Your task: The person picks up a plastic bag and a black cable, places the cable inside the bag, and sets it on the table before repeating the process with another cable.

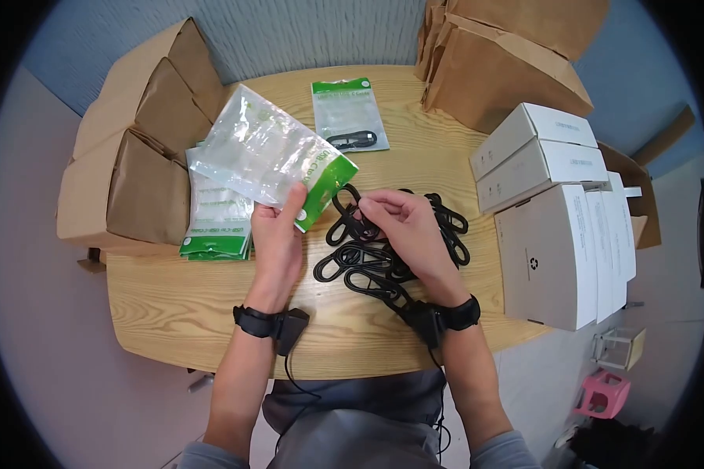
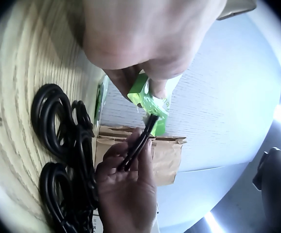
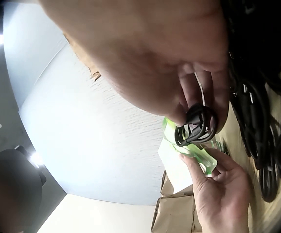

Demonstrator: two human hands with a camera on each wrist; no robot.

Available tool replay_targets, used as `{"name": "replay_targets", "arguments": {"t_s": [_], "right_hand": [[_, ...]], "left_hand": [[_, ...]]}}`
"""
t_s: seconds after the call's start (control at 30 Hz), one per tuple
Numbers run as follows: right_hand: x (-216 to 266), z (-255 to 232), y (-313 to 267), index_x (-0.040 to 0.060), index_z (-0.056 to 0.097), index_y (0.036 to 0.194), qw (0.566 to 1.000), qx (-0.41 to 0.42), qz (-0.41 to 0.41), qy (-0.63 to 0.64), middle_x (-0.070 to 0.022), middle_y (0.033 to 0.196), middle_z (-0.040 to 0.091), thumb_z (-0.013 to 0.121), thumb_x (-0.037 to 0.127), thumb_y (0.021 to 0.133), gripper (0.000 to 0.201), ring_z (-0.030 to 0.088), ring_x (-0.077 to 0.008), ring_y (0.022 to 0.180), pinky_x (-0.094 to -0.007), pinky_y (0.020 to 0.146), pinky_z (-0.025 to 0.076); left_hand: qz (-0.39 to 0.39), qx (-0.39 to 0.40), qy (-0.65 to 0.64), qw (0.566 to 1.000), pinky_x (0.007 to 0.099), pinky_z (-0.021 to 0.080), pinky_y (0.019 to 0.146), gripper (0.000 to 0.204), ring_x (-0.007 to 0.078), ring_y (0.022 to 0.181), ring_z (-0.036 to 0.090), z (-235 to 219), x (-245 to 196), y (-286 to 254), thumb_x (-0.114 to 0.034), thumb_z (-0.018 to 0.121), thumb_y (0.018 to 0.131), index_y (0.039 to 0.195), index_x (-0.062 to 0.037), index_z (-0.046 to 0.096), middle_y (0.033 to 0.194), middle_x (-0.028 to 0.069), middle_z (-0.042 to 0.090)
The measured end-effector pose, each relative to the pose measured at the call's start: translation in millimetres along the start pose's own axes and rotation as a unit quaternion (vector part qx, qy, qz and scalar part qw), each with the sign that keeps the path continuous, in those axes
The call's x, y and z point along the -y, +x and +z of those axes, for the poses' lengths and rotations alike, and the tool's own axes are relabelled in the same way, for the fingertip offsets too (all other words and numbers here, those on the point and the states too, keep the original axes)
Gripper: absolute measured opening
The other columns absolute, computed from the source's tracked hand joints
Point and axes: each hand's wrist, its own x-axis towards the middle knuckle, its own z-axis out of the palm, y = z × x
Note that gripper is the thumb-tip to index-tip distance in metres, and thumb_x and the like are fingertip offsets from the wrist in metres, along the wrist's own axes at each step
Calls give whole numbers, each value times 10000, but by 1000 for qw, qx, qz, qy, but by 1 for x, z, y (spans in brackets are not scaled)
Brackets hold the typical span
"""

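Note:
My left hand (image 1: 278, 238) pinches a clear plastic pouch (image 1: 262, 148) by its green printed end, thumb on top. Just right of it, my right hand (image 1: 407, 230) holds a coiled black cable (image 1: 350, 211) at its fingertips. In the right wrist view the coil (image 3: 196, 127) hangs from the fingers against the green edge of the pouch (image 3: 206, 160); whether any of it is inside cannot be told. Several more coiled black cables (image 1: 371, 262) lie on the table under and around the right hand.
A stack of green-ended pouches (image 1: 217, 215) lies left, beside open brown boxes (image 1: 133, 156). At the back is a pouch with a cable inside (image 1: 350, 113). White boxes (image 1: 547, 258) line the table's right edge, with a brown paper box (image 1: 501, 70) behind.

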Motion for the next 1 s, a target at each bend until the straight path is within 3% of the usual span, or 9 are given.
{"name": "replay_targets", "arguments": {"t_s": [0.17, 0.3, 0.37, 0.57, 0.7, 0.83, 1.0], "right_hand": [[3, 2, 1, -62, 623, 1057, 999, -10, -15, 29, -83, 908, 683, 631, 101, 902, 226, 641, -96, 827, -198, 746, 500], [-1, 5, 0, -60, 629, 1042, 999, -46, -20, 19, -70, 900, 678, 638, 92, 896, 210, 636, -88, 825, -199, 738, 500], [-1, 5, 1, -54, 637, 1026, 997, -70, -37, -9, -60, 912, 672, 641, 86, 893, 193, 626, -77, 833, -201, 734, 500], [-3, 9, -1, -58, 627, 1095, 998, -32, -52, 1, -60, 961, 664, 620, 74, 905, 231, 616, -88, 860, -211, 763, 505], [-17, 13, 3, -50, 606, 1149, 993, -7, -114, -12, -61, 934, 649, 619, 45, 894, 272, 614, -103, 857, -219, 777, 511], [-11, 13, 1, -47, 614, 1134, 998, -28, -58, 9, -62, 905, 650, 678, 50, 848, 308, 617, -95, 828, -216, 741, 518], [-9, 9, -1, -38, 645, 1091, 995, 9, -17, -103, -66, 868, 662, 701, 69, 832, 286, 629, -94, 755, -218, 680, 525]], "left_hand": [[6, -1, 29, 1000, 267, 513, 794, 295, 116, 918, 625, 1, 0, 1, -109, 677, 876, 1140, -14, 585, 1079, 72, 645], [-53, 37, 67, 996, 260, 499, 791, 364, 116, 932, 611, 3, 3, -5, -102, 705, 851, 1171, 8, 571, 1094, 79, 638], [6, 57, 82, 995, 262, 481, 818, 396, 125, 949, 601, 5, 7, -6, -83, 714, 837, 1189, 15, 562, 1107, 74, 632], [-6, 49, 57, 997, 265, 456, 862, 439, 130, 996, 577, 6, 3, -5, -50, 709, 829, 1227, 7, 533, 1146, 68, 607], [-6, 47, 29, 998, 278, 467, 867, 415, 137, 1010, 580, 5, 2, -5, -29, 687, 840, 1220, 0, 525, 1138, 66, 602], [-19, 29, 27, 999, 295, 479, 874, 424, 150, 1042, 569, 7, 0, -6, -36, 653, 867, 1254, -35, 483, 1173, 51, 578], [-9, 15, -1, 1000, 297, 483, 863, 403, 143, 1015, 580, 5, 0, -5, -41, 642, 881, 1253, -39, 486, 1158, 53, 584]]}}
